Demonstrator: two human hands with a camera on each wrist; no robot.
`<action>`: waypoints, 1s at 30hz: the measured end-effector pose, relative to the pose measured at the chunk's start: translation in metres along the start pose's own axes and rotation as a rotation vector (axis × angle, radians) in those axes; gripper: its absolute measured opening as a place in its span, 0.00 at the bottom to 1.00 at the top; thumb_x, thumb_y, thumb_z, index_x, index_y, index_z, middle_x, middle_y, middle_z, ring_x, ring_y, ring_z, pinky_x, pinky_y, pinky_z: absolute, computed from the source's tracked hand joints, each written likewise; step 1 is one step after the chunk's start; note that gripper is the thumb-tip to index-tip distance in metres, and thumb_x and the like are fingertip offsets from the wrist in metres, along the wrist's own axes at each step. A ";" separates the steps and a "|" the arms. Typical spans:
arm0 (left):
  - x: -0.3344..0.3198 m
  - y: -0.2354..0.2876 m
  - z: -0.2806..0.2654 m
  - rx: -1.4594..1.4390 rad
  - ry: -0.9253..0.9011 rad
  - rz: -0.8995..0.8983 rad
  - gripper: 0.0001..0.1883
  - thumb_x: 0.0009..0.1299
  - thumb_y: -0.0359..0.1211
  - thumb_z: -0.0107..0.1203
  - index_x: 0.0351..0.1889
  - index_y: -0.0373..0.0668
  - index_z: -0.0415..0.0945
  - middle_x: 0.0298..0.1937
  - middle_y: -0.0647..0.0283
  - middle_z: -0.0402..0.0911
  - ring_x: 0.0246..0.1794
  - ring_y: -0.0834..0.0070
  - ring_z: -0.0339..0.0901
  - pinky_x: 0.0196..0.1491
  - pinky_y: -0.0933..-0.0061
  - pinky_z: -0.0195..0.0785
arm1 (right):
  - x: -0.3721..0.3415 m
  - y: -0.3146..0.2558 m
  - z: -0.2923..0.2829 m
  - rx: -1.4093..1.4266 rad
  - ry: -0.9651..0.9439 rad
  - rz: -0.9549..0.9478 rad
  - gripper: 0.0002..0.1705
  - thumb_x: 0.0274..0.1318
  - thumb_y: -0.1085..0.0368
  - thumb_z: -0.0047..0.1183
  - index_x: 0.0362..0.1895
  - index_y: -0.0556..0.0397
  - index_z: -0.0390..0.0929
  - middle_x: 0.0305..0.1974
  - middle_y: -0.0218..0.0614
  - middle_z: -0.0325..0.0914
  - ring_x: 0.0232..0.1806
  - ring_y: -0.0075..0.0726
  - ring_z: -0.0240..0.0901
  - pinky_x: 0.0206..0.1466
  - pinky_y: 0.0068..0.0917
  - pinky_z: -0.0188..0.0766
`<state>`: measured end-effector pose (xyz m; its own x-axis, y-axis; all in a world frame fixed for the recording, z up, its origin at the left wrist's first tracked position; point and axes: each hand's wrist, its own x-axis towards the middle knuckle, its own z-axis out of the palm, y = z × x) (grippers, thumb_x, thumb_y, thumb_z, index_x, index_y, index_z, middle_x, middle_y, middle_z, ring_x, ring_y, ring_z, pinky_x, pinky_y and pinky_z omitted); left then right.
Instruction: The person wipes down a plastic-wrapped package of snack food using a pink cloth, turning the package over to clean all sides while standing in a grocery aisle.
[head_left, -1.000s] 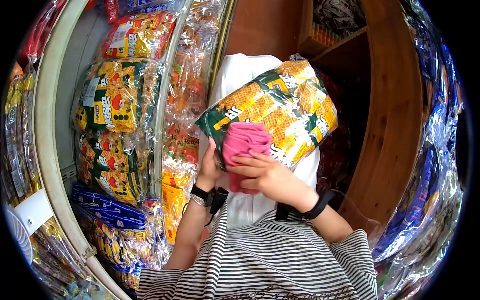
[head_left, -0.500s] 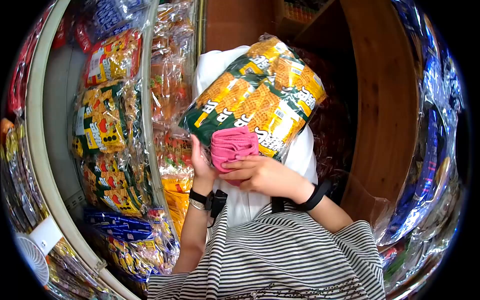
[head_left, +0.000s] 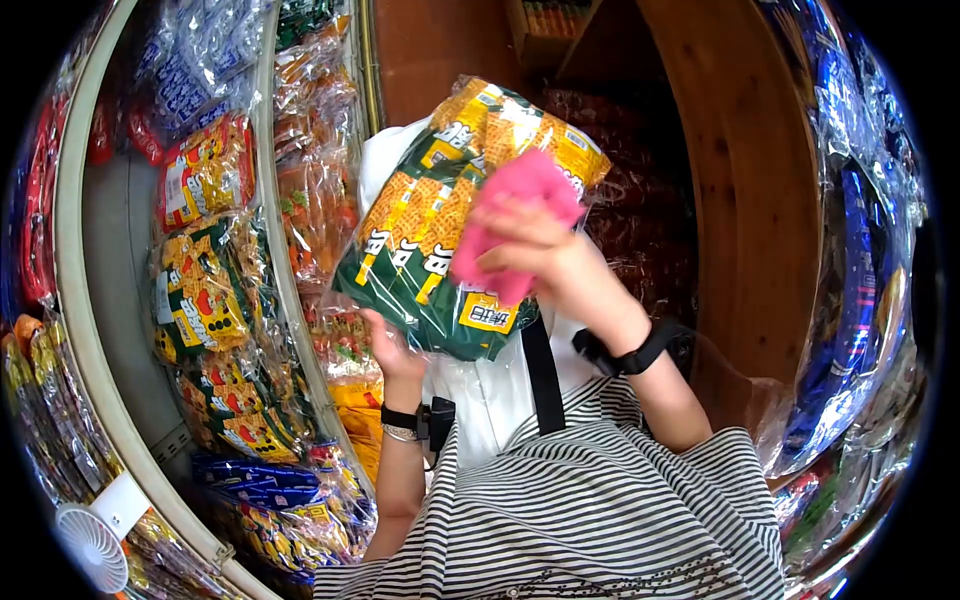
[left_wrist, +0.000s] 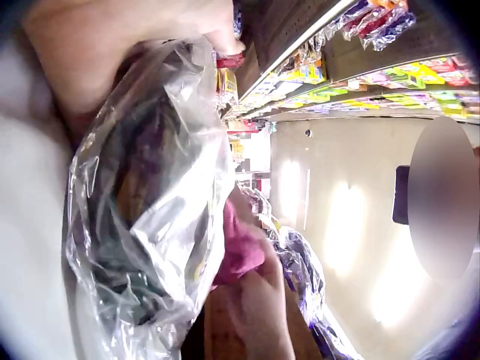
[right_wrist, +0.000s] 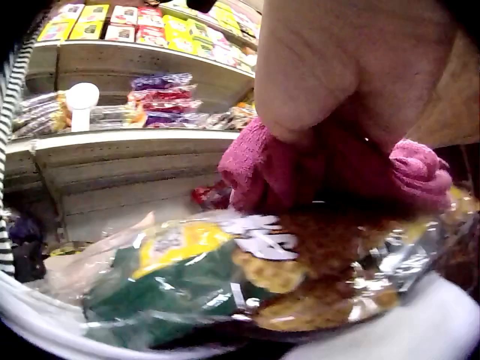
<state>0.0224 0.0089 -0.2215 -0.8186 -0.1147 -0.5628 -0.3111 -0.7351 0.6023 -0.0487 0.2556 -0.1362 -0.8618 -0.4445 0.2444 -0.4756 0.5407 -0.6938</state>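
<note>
A clear plastic package of green-and-yellow snack bags (head_left: 400, 235) lies tilted over the person's white-clad lap. At its lower left edge the left hand (head_left: 395, 345) supports it, with the thumb beside the wrap and the other fingers hidden beneath. Over the package's right part the right hand (head_left: 540, 255) holds a folded pink cloth (head_left: 535, 185), both blurred. In the right wrist view this cloth (right_wrist: 259, 161) bunches under the fingers, right at the wrap. The left wrist view shows the package's shiny wrap (left_wrist: 172, 202) close up, with the left hand (left_wrist: 135, 37) at its upper edge.
Shelves on the left hold more wrapped snack packages (head_left: 205, 290) and blue packs (head_left: 270, 485). A small white fan (head_left: 92, 545) is clipped at lower left. On the right stands a curved wooden panel (head_left: 755, 230), with blue plastic-wrapped goods (head_left: 850, 300) beyond it.
The right hand has moved the cloth up and right across the package, from its lower left part. The package has turned and shifted left in view; the left hand stays at its lower left edge.
</note>
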 end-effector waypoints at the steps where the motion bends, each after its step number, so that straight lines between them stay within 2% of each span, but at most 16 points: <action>1: 0.000 -0.006 -0.008 0.207 0.038 0.059 0.30 0.75 0.51 0.46 0.68 0.41 0.63 0.64 0.60 0.71 0.63 0.63 0.70 0.65 0.59 0.63 | 0.003 -0.003 0.016 0.070 -0.053 -0.067 0.22 0.36 0.74 0.59 0.42 0.44 0.82 0.60 0.39 0.74 0.68 0.53 0.62 0.72 0.46 0.56; 4: 0.003 -0.002 -0.012 0.051 -0.121 -0.149 0.24 0.74 0.42 0.47 0.63 0.39 0.68 0.60 0.60 0.75 0.60 0.64 0.73 0.63 0.60 0.65 | 0.017 -0.027 0.048 0.019 -0.052 -0.187 0.19 0.43 0.68 0.55 0.45 0.46 0.81 0.56 0.37 0.76 0.63 0.46 0.69 0.70 0.43 0.59; 7: 0.007 0.004 -0.005 0.046 -0.115 -0.175 0.20 0.72 0.35 0.49 0.60 0.38 0.71 0.57 0.59 0.77 0.58 0.66 0.75 0.62 0.62 0.67 | 0.031 -0.006 0.034 -0.040 -0.116 -0.108 0.23 0.40 0.72 0.58 0.47 0.48 0.81 0.55 0.37 0.78 0.61 0.44 0.70 0.68 0.44 0.62; 8: 0.006 0.005 -0.003 0.097 -0.122 -0.180 0.19 0.72 0.33 0.50 0.60 0.37 0.71 0.58 0.59 0.77 0.58 0.66 0.75 0.62 0.62 0.67 | 0.034 0.007 0.025 -0.055 -0.010 -0.071 0.24 0.40 0.73 0.58 0.48 0.51 0.80 0.51 0.38 0.79 0.56 0.44 0.73 0.63 0.41 0.66; 10: 0.005 0.006 0.000 0.111 -0.178 -0.149 0.20 0.72 0.32 0.50 0.60 0.34 0.70 0.59 0.58 0.76 0.59 0.67 0.74 0.62 0.63 0.66 | 0.038 0.044 0.008 -0.207 0.098 0.002 0.20 0.47 0.73 0.52 0.48 0.53 0.79 0.50 0.42 0.79 0.56 0.48 0.73 0.63 0.42 0.64; 12: 0.005 0.003 -0.006 0.383 -0.283 0.024 0.20 0.73 0.31 0.48 0.61 0.32 0.68 0.61 0.57 0.75 0.60 0.67 0.73 0.63 0.63 0.66 | 0.043 0.077 -0.010 -0.278 0.217 0.128 0.24 0.45 0.78 0.49 0.51 0.58 0.77 0.53 0.48 0.77 0.60 0.54 0.69 0.65 0.45 0.62; 13: 0.007 0.007 -0.008 0.943 -0.480 0.409 0.21 0.74 0.30 0.47 0.63 0.31 0.66 0.62 0.57 0.74 0.61 0.67 0.72 0.64 0.64 0.65 | 0.045 0.081 -0.009 -0.296 0.255 0.188 0.25 0.45 0.79 0.49 0.52 0.58 0.76 0.55 0.49 0.76 0.60 0.55 0.69 0.66 0.47 0.62; 14: 0.007 0.006 -0.010 0.940 -0.483 0.411 0.21 0.74 0.30 0.47 0.63 0.31 0.66 0.62 0.57 0.74 0.61 0.67 0.72 0.64 0.64 0.65 | 0.045 0.085 -0.007 -0.314 0.295 0.250 0.26 0.44 0.79 0.50 0.53 0.59 0.75 0.56 0.49 0.75 0.61 0.56 0.68 0.66 0.49 0.61; 16: 0.007 0.004 -0.008 0.433 -0.329 0.015 0.20 0.74 0.28 0.47 0.62 0.29 0.67 0.62 0.56 0.74 0.60 0.68 0.72 0.64 0.66 0.64 | 0.052 0.079 0.007 -0.462 0.228 0.265 0.27 0.44 0.78 0.52 0.54 0.60 0.73 0.57 0.49 0.74 0.61 0.59 0.67 0.65 0.53 0.62; 19: 0.010 -0.002 -0.014 0.467 -0.332 0.147 0.17 0.73 0.23 0.47 0.58 0.27 0.70 0.60 0.54 0.75 0.59 0.68 0.73 0.63 0.67 0.63 | 0.073 0.042 0.035 -0.489 0.022 0.152 0.25 0.44 0.75 0.55 0.52 0.58 0.74 0.54 0.48 0.75 0.62 0.54 0.67 0.67 0.51 0.60; 22: 0.016 -0.012 -0.030 0.322 -0.263 0.111 0.14 0.73 0.25 0.50 0.54 0.28 0.73 0.58 0.57 0.76 0.56 0.70 0.74 0.61 0.69 0.65 | 0.098 0.026 0.064 -0.423 -0.187 0.092 0.24 0.45 0.75 0.54 0.52 0.58 0.74 0.52 0.44 0.76 0.61 0.51 0.68 0.67 0.48 0.61; 24: 0.015 -0.014 -0.044 0.520 -0.296 0.222 0.15 0.71 0.21 0.51 0.55 0.28 0.73 0.57 0.55 0.77 0.57 0.68 0.74 0.61 0.67 0.65 | 0.106 0.036 0.063 -0.427 -0.145 0.053 0.21 0.45 0.75 0.53 0.49 0.57 0.75 0.49 0.45 0.78 0.56 0.51 0.72 0.62 0.45 0.67; 25: 0.014 -0.015 -0.048 0.713 -0.325 0.324 0.16 0.69 0.18 0.52 0.55 0.29 0.74 0.57 0.52 0.77 0.57 0.66 0.74 0.62 0.66 0.64 | 0.114 0.043 0.057 -0.339 -0.209 0.113 0.20 0.45 0.76 0.52 0.48 0.58 0.76 0.48 0.46 0.78 0.54 0.52 0.73 0.59 0.43 0.69; 27: 0.013 -0.013 -0.041 0.713 -0.307 0.331 0.17 0.68 0.18 0.53 0.55 0.29 0.74 0.57 0.52 0.77 0.57 0.66 0.74 0.62 0.66 0.64 | 0.123 0.065 0.049 -0.228 -0.220 0.144 0.20 0.46 0.77 0.50 0.47 0.59 0.77 0.45 0.49 0.79 0.49 0.55 0.76 0.52 0.40 0.72; 28: 0.012 -0.012 -0.037 0.722 -0.302 0.329 0.17 0.68 0.17 0.53 0.56 0.30 0.74 0.56 0.51 0.78 0.57 0.66 0.74 0.62 0.66 0.65 | 0.130 0.057 0.031 -0.321 -0.305 0.245 0.22 0.47 0.77 0.50 0.51 0.57 0.76 0.49 0.49 0.78 0.54 0.54 0.74 0.55 0.42 0.71; 30: 0.011 -0.010 -0.031 0.736 -0.338 0.348 0.17 0.70 0.21 0.52 0.58 0.31 0.73 0.58 0.53 0.77 0.58 0.66 0.74 0.62 0.66 0.66 | 0.125 0.101 0.048 -0.520 0.088 0.111 0.21 0.48 0.75 0.50 0.51 0.55 0.75 0.53 0.49 0.76 0.60 0.53 0.70 0.59 0.47 0.69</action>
<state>0.0321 -0.0055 -0.2515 -0.9877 0.0371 -0.1520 -0.1541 -0.0643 0.9860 -0.1958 0.2199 -0.2084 -0.9126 -0.3152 0.2603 -0.3863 0.8733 -0.2967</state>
